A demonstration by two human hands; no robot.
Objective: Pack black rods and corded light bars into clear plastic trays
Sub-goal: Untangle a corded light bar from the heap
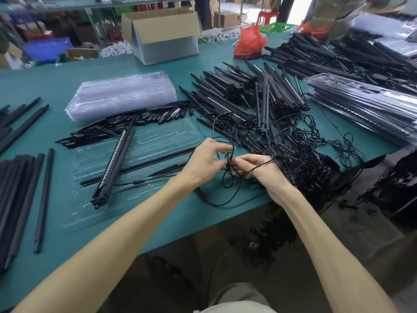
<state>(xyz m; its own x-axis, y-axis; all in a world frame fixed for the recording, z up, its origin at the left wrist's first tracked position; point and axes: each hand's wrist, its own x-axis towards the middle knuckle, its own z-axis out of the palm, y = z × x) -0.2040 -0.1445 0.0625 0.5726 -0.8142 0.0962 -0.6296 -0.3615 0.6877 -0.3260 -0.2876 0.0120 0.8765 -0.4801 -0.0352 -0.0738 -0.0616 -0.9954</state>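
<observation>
At mid-frame, hands: left hand (203, 161) and right hand (261, 170) are pinching a black cord (228, 162), fingers curled.
Clear tray (162, 134): lying centre-left on the counter (45, 86), holding a light bar (115, 163) and black rod (144, 164).

A green desk (158, 222) fills the frame. Black rods (22, 188) lie at its left edge. In the centre sits a clear tray (158, 136), with short black pieces (126, 125) and a stack of trays (121, 96) above it. Right of centre are piled light bars (237, 98) and tangled cords (311, 163). At upper centre stand a cardboard box (162, 35) and a red bag (249, 44).
</observation>
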